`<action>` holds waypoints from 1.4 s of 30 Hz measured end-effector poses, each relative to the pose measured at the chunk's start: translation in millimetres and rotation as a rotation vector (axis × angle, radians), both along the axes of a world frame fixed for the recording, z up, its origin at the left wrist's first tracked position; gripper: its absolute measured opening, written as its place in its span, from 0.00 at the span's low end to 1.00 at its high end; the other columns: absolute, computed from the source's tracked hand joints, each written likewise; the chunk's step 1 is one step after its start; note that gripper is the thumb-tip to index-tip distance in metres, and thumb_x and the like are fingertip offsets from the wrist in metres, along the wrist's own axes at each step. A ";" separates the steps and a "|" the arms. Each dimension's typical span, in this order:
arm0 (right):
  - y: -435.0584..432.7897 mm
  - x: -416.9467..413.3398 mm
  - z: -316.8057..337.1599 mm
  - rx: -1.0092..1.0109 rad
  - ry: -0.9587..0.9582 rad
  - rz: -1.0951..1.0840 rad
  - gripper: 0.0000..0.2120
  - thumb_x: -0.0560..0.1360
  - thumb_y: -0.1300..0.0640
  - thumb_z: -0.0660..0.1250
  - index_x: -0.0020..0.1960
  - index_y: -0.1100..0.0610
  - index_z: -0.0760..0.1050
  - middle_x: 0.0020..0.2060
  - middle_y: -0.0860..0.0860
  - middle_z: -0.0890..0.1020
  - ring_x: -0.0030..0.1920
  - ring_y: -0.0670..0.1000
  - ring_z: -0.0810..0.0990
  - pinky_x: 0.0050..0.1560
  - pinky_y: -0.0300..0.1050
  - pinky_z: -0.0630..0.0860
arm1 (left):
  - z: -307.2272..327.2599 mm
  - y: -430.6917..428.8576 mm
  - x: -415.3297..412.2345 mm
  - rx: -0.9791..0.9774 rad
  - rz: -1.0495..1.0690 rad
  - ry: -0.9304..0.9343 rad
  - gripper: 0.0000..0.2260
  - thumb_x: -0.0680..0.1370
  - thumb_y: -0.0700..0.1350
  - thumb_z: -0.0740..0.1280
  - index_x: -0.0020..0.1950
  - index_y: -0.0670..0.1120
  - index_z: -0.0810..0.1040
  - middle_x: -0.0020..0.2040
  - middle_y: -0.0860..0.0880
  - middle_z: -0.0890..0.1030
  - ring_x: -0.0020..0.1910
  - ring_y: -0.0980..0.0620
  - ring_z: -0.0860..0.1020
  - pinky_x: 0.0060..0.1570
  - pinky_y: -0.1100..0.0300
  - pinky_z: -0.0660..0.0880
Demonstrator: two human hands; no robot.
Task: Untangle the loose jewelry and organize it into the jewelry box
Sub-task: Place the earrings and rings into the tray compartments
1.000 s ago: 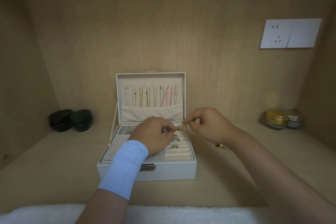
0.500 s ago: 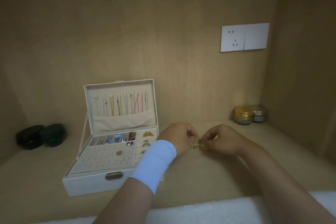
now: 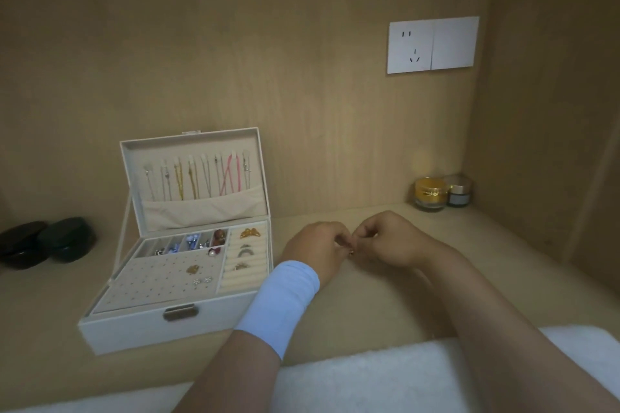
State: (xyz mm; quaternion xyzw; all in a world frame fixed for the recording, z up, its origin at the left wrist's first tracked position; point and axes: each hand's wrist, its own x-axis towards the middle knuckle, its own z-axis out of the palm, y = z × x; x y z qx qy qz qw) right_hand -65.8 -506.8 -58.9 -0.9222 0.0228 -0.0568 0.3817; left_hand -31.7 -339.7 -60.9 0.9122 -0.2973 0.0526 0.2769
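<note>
The white jewelry box (image 3: pixel 134 329) stands open at the left, with several necklaces (image 3: pixel 198 178) hanging in its lid. Its tray holds rings (image 3: pixel 246 250) in the cream rolls, earrings (image 3: pixel 198 273) on the hole panel and small pieces in the back compartments. To the right of the box, my left hand (image 3: pixel 315 250) and my right hand (image 3: pixel 389 240) meet just above the wooden surface. Both pinch a small gold piece of jewelry (image 3: pixel 351 252) between their fingertips. Most of the piece is hidden by my fingers.
Two dark round cases (image 3: pixel 47 243) sit at the far left by the back wall. A gold jar (image 3: pixel 430 194) and a grey jar (image 3: pixel 459 191) stand in the back right corner. A white towel (image 3: pixel 369 382) lies along the front edge. A wall socket (image 3: pixel 432 44) is above.
Both hands left the ring rolls of the box and moved right onto the shelf surface, where they now pinch the gold piece. The view turned right, so the box shifted left.
</note>
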 end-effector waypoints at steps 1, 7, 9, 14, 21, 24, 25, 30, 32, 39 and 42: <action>1.9 -1.1 1.2 0.081 0.011 0.017 0.06 0.76 0.59 0.70 0.45 0.58 0.85 0.38 0.52 0.84 0.35 0.45 0.77 0.36 0.35 0.73 | 1.0 1.4 0.1 -0.035 0.007 0.009 0.06 0.74 0.46 0.69 0.40 0.59 0.79 0.46 0.60 0.82 0.45 0.56 0.79 0.51 0.59 0.76; 13.8 -9.9 13.7 0.449 -0.041 0.062 0.09 0.79 0.58 0.68 0.50 0.62 0.83 0.38 0.55 0.84 0.25 0.45 0.72 0.24 0.34 0.66 | 16.1 13.7 1.2 -0.227 0.021 0.025 0.06 0.73 0.43 0.70 0.43 0.54 0.78 0.39 0.57 0.82 0.37 0.60 0.78 0.39 0.64 0.72; 21.4 -12.1 18.0 0.536 -0.075 0.063 0.09 0.78 0.56 0.69 0.50 0.61 0.84 0.37 0.51 0.85 0.26 0.46 0.71 0.24 0.34 0.65 | 25.9 23.2 0.3 -0.248 0.038 0.011 0.04 0.73 0.44 0.70 0.43 0.54 0.79 0.39 0.58 0.81 0.38 0.61 0.78 0.39 0.65 0.71; 45.3 -13.7 23.1 0.658 -0.125 0.123 0.07 0.73 0.59 0.74 0.50 0.60 0.84 0.41 0.54 0.86 0.27 0.47 0.71 0.24 0.36 0.64 | 46.2 56.5 -5.6 -0.276 0.066 -0.001 0.03 0.72 0.48 0.73 0.41 0.54 0.80 0.38 0.58 0.81 0.41 0.61 0.78 0.43 0.64 0.74; 87.3 -10.7 21.2 0.566 -0.198 0.175 0.05 0.73 0.64 0.74 0.49 0.62 0.85 0.36 0.54 0.85 0.25 0.45 0.69 0.27 0.36 0.67 | 42.3 109.4 -7.4 -0.282 0.050 0.075 0.03 0.70 0.50 0.76 0.39 0.54 0.83 0.38 0.55 0.83 0.41 0.58 0.80 0.48 0.60 0.77; 106.6 -7.2 24.8 0.502 -0.227 0.194 0.04 0.72 0.62 0.76 0.47 0.58 0.86 0.38 0.62 0.85 0.28 0.47 0.70 0.29 0.37 0.68 | 44.6 131.5 -9.8 -0.324 0.045 0.085 0.03 0.70 0.49 0.76 0.39 0.53 0.84 0.38 0.55 0.84 0.41 0.57 0.81 0.48 0.59 0.78; 112.1 -6.2 27.4 0.484 -0.238 0.203 0.04 0.72 0.61 0.76 0.46 0.57 0.87 0.38 0.63 0.85 0.30 0.46 0.71 0.30 0.37 0.69 | 45.6 137.4 -10.5 -0.338 0.048 0.088 0.03 0.70 0.48 0.77 0.39 0.54 0.84 0.37 0.55 0.84 0.41 0.57 0.82 0.48 0.59 0.78; 137.1 -0.5 37.4 0.373 -0.229 0.265 0.06 0.72 0.65 0.76 0.48 0.59 0.86 0.34 0.48 0.85 0.29 0.38 0.78 0.34 0.28 0.71 | 45.9 159.2 -8.3 -0.320 0.108 0.072 0.03 0.69 0.49 0.77 0.38 0.55 0.84 0.37 0.57 0.84 0.40 0.61 0.81 0.47 0.62 0.78; 143.5 1.4 30.7 0.353 -0.231 0.260 0.06 0.71 0.63 0.77 0.47 0.57 0.87 0.37 0.48 0.87 0.38 0.42 0.84 0.45 0.35 0.79 | 44.5 165.1 -7.3 -0.266 0.119 0.064 0.03 0.68 0.51 0.76 0.38 0.56 0.83 0.37 0.57 0.83 0.40 0.61 0.81 0.47 0.61 0.78; 147.1 -1.9 16.0 0.176 -0.233 0.256 0.05 0.71 0.58 0.77 0.42 0.48 0.87 0.33 0.43 0.84 0.33 0.40 0.76 0.39 0.35 0.72 | 42.7 171.2 -10.1 -0.085 0.115 0.110 0.03 0.69 0.50 0.77 0.37 0.56 0.84 0.36 0.58 0.83 0.39 0.62 0.81 0.49 0.58 0.80; 146.5 -4.0 17.8 0.056 -0.247 0.302 0.04 0.72 0.57 0.76 0.45 0.49 0.87 0.33 0.37 0.83 0.30 0.39 0.74 0.36 0.30 0.69 | 44.7 170.6 -11.4 -0.022 0.108 0.121 0.03 0.69 0.49 0.76 0.38 0.55 0.84 0.38 0.58 0.83 0.40 0.61 0.80 0.49 0.60 0.79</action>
